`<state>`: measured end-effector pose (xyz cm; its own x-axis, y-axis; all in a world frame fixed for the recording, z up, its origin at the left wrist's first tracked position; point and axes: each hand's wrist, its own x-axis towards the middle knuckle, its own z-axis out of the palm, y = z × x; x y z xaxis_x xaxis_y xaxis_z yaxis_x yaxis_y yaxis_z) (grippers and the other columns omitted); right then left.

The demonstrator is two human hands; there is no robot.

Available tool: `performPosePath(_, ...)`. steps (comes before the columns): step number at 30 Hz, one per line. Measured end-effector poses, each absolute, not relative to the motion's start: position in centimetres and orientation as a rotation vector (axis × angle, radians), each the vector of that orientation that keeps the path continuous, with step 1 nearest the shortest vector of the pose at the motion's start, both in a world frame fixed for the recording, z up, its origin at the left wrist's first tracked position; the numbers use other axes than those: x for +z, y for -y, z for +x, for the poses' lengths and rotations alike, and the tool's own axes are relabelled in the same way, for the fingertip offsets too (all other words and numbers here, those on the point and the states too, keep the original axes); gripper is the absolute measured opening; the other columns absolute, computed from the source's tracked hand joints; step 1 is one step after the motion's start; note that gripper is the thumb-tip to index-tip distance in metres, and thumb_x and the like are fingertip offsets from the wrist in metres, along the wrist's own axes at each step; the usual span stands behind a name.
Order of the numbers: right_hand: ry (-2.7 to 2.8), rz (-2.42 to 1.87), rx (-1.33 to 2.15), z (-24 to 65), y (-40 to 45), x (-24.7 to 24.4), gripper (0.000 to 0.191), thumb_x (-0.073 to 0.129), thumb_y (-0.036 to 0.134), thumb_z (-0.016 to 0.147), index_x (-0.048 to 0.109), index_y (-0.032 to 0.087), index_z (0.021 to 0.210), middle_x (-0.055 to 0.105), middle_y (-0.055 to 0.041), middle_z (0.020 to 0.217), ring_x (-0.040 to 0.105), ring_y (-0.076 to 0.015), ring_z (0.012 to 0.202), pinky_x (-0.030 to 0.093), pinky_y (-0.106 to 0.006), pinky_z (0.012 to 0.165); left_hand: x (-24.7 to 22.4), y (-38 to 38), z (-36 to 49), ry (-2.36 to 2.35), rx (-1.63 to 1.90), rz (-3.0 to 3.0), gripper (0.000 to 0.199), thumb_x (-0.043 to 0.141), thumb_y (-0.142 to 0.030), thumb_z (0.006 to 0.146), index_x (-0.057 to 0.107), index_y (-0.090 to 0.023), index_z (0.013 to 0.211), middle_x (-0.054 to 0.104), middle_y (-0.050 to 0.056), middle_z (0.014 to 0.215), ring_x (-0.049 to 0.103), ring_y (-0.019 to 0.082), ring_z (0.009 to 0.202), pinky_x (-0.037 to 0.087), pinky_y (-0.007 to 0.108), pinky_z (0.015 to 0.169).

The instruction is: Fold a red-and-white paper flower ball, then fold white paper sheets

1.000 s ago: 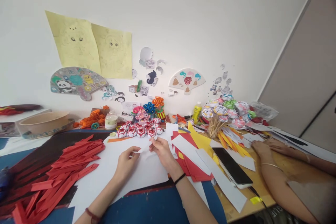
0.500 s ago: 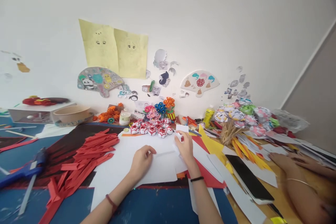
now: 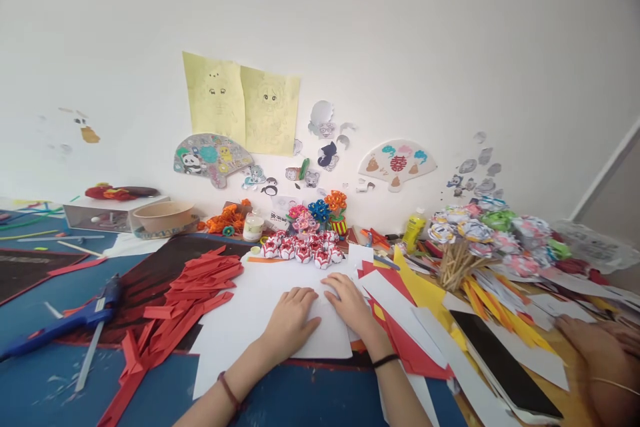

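Observation:
My left hand (image 3: 291, 321) lies palm down on a stack of white paper sheets (image 3: 230, 313), fingers stretched out and thumb apart. My right hand (image 3: 350, 305) rests just right of it on the same paper, fingertips pointing left toward my left hand. Its fingers look extended and slightly bent. Any thin white strip under the fingertips blends with the white sheets, so I cannot make it out. Beyond my hands, red-and-white folded paper flowers (image 3: 303, 250) stand in a cluster at the stack's far edge.
Folded red paper strips (image 3: 200, 287) lie left, beside a blue glue gun (image 3: 95, 313). To the right are red and yellow sheets, a black phone (image 3: 505, 363) and paper flowers on sticks (image 3: 463, 260). Another person's hand (image 3: 585, 340) rests at the right edge.
My right hand has come down from a raised pinch on a white paper piece to the stack. My left hand has flattened out. The view has shifted left.

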<state>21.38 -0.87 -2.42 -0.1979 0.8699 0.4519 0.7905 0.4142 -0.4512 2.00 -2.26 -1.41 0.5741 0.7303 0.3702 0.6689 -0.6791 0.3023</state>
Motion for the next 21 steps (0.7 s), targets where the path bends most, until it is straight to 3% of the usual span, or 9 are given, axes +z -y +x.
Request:
performPosePath(5,1.945,-1.428,0.123,22.2,0.3,-2.3,0.038,0.038,0.01,0.088,0.066,0.019,0.113,0.062,-0.0109,0.115,0.053,-0.0222,0.113,0.04,-0.037,0.1,-0.3,2.7,1.5,-1.25,0.729,2.739,0.043,0.06,-0.03,0.083,0.051,-0.021,0.125,0.056,0.009,0.131,0.049,0.028,0.118,0.031,0.046,0.101)
performPosePath(10,1.976,-1.402,0.123,21.8,0.9,-2.1,0.031,0.054,0.023,0.086,0.065,0.024,0.115,0.064,-0.0065,0.116,0.055,-0.022,0.112,0.041,-0.036,0.1,0.4,3.4,0.9,-0.962,0.52,2.786,0.068,0.072,-0.051,0.071,0.049,-0.025,0.129,0.056,0.01,0.13,0.05,0.031,0.118,0.035,0.045,0.098)
performPosePath(15,1.944,-1.443,0.092,22.1,0.9,-2.3,0.037,0.052,0.015,0.082,0.064,0.022,0.117,0.063,-0.0078,0.116,0.054,-0.0222,0.112,0.04,-0.035,0.1,0.3,4.8,1.0,-0.995,0.491,2.82,0.038,0.064,-0.04,0.082,0.057,-0.024,0.116,0.059,0.01,0.127,0.053,0.029,0.115,0.039,0.041,0.093)
performPosePath(21,1.883,-1.491,0.046,22.9,0.4,-2.5,0.041,0.043,0.007,0.081,0.067,0.021,0.112,0.065,-0.009,0.111,0.056,-0.0233,0.109,0.04,-0.036,0.099,0.8,6.7,0.7,-1.041,0.498,2.902,0.036,0.066,-0.047,0.08,0.06,-0.025,0.108,0.064,0.008,0.117,0.058,0.029,0.104,0.035,0.045,0.092)
